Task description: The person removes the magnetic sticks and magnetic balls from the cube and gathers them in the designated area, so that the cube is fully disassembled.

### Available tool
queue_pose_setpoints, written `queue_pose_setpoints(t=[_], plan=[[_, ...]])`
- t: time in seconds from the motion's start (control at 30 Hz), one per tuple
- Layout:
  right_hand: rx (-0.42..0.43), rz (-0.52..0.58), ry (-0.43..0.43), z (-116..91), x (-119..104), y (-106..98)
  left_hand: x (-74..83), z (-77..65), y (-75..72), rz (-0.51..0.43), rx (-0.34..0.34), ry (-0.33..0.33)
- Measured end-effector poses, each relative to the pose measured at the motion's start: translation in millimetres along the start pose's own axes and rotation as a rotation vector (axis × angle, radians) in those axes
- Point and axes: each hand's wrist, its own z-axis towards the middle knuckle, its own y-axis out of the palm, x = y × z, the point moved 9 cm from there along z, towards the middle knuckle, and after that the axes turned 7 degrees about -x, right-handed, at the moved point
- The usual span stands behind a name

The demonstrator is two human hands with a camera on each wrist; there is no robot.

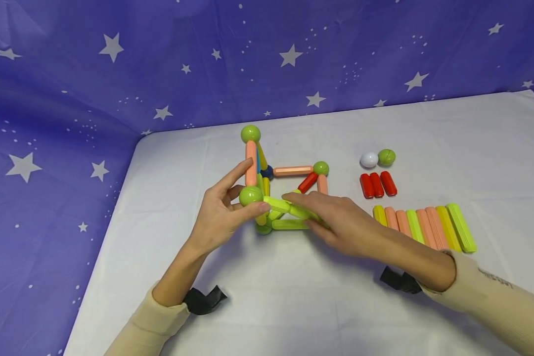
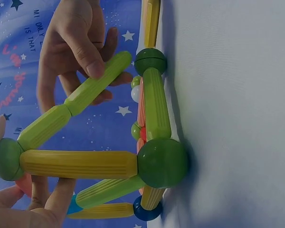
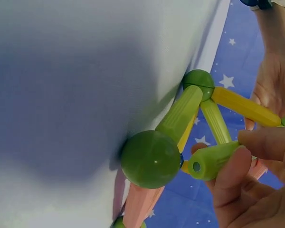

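Observation:
My left hand (image 1: 215, 217) grips the upper front corner of a magnetic rod-and-ball frame, its thumb at a green ball (image 1: 250, 196). From that ball a salmon rod (image 1: 251, 163) runs back to another green ball (image 1: 250, 134), and a yellow rod (image 2: 80, 164) drops to a lower green ball (image 2: 162, 163). My right hand (image 1: 347, 222) pinches a light green rod (image 2: 99, 84) between thumb and fingers. End to end with it, a second light green rod (image 2: 45, 126) slants up to the held ball. The pinched rod's free end (image 3: 196, 167) is close to a bottom corner ball (image 3: 151, 159).
Right of the frame lie a white ball (image 1: 369, 159), a loose green ball (image 1: 386, 157) and red short rods (image 1: 377, 184). Several salmon, yellow and green rods (image 1: 430, 227) form a row beside my right forearm. A starry purple cloth (image 1: 289, 54) hangs behind the white table (image 1: 293, 306).

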Motion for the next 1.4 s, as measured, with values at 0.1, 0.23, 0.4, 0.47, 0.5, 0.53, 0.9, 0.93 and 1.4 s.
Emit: queue_pose_setpoints(t=[0.1, 0.23, 0.4, 0.47, 0.5, 0.53, 0.9, 0.93, 1.4], plan=[[0.003, -0.013, -0.055, -1.3, -4.1, 0.2, 0.3, -0.1, -0.3, 0.004, 0.002, 0.003], [0.028, -0.018, -0.068, -1.8, -3.2, -0.5, 0.1, 0.5, 0.1, -0.006, 0.002, 0.002], [0.038, 0.005, -0.020, -4.6, 3.2, -0.6, -0.1, 0.7, 0.0, 0.002, 0.006, 0.003], [0.043, 0.021, 0.029, -6.9, 8.2, -2.0, -0.2, 0.5, -0.2, 0.001, 0.009, 0.003], [0.047, 0.029, 0.055, -8.6, 10.9, -3.2, -0.4, 0.4, -0.2, -0.002, 0.010, 0.001], [0.050, 0.043, 0.083, -10.6, 13.9, -4.7, -0.5, 0.3, -0.2, -0.005, 0.010, 0.001], [0.102, 0.104, 0.245, -56.2, 49.4, -33.5, -0.8, -0.3, 0.4, 0.000, 0.017, -0.001], [0.110, 0.098, 0.259, -62.3, 53.1, -37.0, -0.8, -0.3, 0.3, 0.001, 0.017, -0.001], [0.136, -0.026, 0.626, -165.6, 145.0, -74.7, -1.4, 0.3, -0.5, -0.019, 0.017, 0.000]])
